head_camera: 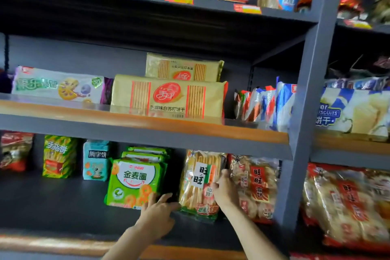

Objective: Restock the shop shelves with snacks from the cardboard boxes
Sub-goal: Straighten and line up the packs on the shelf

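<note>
Hands first: your left hand (157, 210) lies open and flat on the lower shelf (63, 202), fingers spread, gripping nothing, its fingertips at the lower right corner of the green snack pack (133, 183) and reaching toward the bottom left corner of the rice cracker bag (200, 181). Use it as a stop at the bag's foot, so the base does not slide forward while you set the bag upright.

Just to the right, your right hand (224, 188) rests on the bag's right edge with fingers half curled; whether the thumb wraps behind it you cannot tell from this angle. The bag stands on the lower shelf, leaning slightly, between the green snack pack and the red rice cracker bag (255, 188). Press it back gently and square its face to the front; the crackers inside probably break easily, so push on the edges, not the middle.

Cardboard boxes are nowhere in view. The bag's top is hidden behind the edge of the middle shelf (147, 131), so its clearance there cannot be judged. Motion blur smears the labels on the right, and the shelf's back is too dark to read.
</note>
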{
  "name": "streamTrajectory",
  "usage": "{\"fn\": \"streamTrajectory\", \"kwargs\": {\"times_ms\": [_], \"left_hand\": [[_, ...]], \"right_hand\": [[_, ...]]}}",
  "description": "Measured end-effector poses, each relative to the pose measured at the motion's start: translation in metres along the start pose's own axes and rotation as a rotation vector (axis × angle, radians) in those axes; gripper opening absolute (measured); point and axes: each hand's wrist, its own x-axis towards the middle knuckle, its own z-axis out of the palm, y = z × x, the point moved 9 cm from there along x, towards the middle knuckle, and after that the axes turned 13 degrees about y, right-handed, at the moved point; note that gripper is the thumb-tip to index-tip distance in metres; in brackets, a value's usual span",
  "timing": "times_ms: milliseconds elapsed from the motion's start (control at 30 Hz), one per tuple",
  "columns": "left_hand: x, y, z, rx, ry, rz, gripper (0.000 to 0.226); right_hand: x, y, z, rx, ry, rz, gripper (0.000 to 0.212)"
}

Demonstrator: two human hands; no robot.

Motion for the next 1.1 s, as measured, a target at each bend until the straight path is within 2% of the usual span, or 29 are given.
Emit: {"fn": "streamTrajectory", "kwargs": {"times_ms": [67,100,167,267,333,400,433,500,533,600,667,733,800,867,933,1000,1100], "left_hand": [[0.003,0.012,0.013,0.059,-0.087,0.064,0.048],[0.003,0.017,0.015,0.083,-0.084,0.099,0.046],[-0.003,0.016,0.004,0.096,-0.001,0.112,0.046],[-0.025,-0.006,-0.037,-0.013,0.246,0.039,0.049],[-0.051,-0.026,-0.069,-0.065,0.423,0.023,0.046],[-0.095,-0.063,-0.083,-0.160,0.490,-0.016,0.040],[-0.123,-0.087,-0.081,-0.193,0.465,-0.047,0.039],[-0.195,-0.139,-0.074,-0.213,0.374,-0.162,0.042],[-0.235,-0.168,-0.068,-0.212,0.340,-0.242,0.043],[-0.330,-0.234,-0.053,-0.164,0.214,-0.454,0.041],[-0.439,-0.297,-0.039,-0.130,0.071,-0.720,0.041],[-0.547,-0.337,-0.041,-0.147,-0.060,-1.029,0.045],[-0.643,-0.364,-0.051,-0.142,-0.069,-1.311,0.046],[-0.728,-0.377,-0.063,-0.117,-0.024,-1.565,0.038],[-0.789,-0.383,-0.067,-0.102,0.024,-1.750,0.035],[-0.826,-0.385,-0.062,-0.107,0.014,-1.840,0.039],[-0.854,-0.390,-0.051,-0.112,-0.035,-1.859,0.034]], "right_hand": [[-0.006,-0.003,-0.007,0.021,-0.010,0.022,0.069],[-0.011,-0.007,-0.015,0.030,0.022,0.007,0.076],[-0.026,-0.022,-0.034,0.045,0.127,-0.075,0.074],[-0.060,-0.061,-0.049,0.135,0.245,-0.273,0.059],[-0.086,-0.095,-0.052,0.252,0.298,-0.415,0.057],[-0.123,-0.137,-0.042,0.416,0.255,-0.523,0.058],[-0.147,-0.161,-0.030,0.475,0.218,-0.593,0.058],[-0.206,-0.209,0.009,0.511,0.061,-0.700,0.055],[-0.241,-0.232,0.034,0.492,-0.094,-0.732,0.052],[-0.334,-0.272,0.100,0.345,-0.553,-0.848,0.045],[-0.446,-0.285,0.157,0.120,-1.002,-1.027,0.049],[-0.540,-0.294,0.184,0.026,-1.256,-1.130,0.058],[-0.609,-0.313,0.194,0.038,-1.348,-1.163,0.057],[-0.667,-0.330,0.196,0.062,-1.412,-1.206,0.054],[-0.717,-0.342,0.201,0.068,-1.483,-1.270,0.051],[-0.764,-0.352,0.213,0.075,-1.542,-1.313,0.048],[-0.839,-0.365,0.243,0.102,-1.620,-1.359,0.043]]}}
